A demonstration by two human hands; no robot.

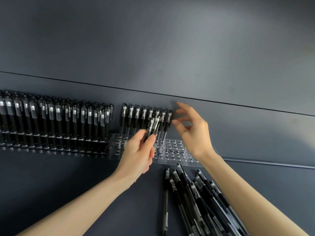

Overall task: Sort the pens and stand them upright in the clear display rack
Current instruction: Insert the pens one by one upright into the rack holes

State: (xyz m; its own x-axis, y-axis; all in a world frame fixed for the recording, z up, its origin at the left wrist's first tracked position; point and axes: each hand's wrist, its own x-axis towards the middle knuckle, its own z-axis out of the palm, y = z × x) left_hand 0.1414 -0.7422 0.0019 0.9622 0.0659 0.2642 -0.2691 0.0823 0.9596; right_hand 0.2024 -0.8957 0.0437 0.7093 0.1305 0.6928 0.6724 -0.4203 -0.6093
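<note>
Gripping a small bundle of black pens (154,126) in your left hand (137,155), you hold it just in front of the clear acrylic display rack (176,147), caps up and leaning to the right. At least two clear-clipped caps show above your curled fingers, and your thumb presses on the barrels. Your left forearm comes up from the lower left with the wrist nearly straight, and the hand covers part of the rack's front rows.

Your right hand (192,132) hangs above the rack's right half with the wrist bent back, its fingers spread and loosely bent, holding nothing. Its thumb and forefinger tips lie just beside the cap of the last pen in the row of upright black pens (144,114) standing in the rack's back holes. Whether they touch that cap you cannot tell. Your right forearm crosses the rack's right front corner.

To the rack's left, a block of black pens with frosted clips (51,116) stands upright and tightly packed. In front of the rack, to the right, a heap of loose black pens (196,201) lies flat on the dark grey surface (68,176), caps pointing towards the rack, some partly under your right forearm.
</note>
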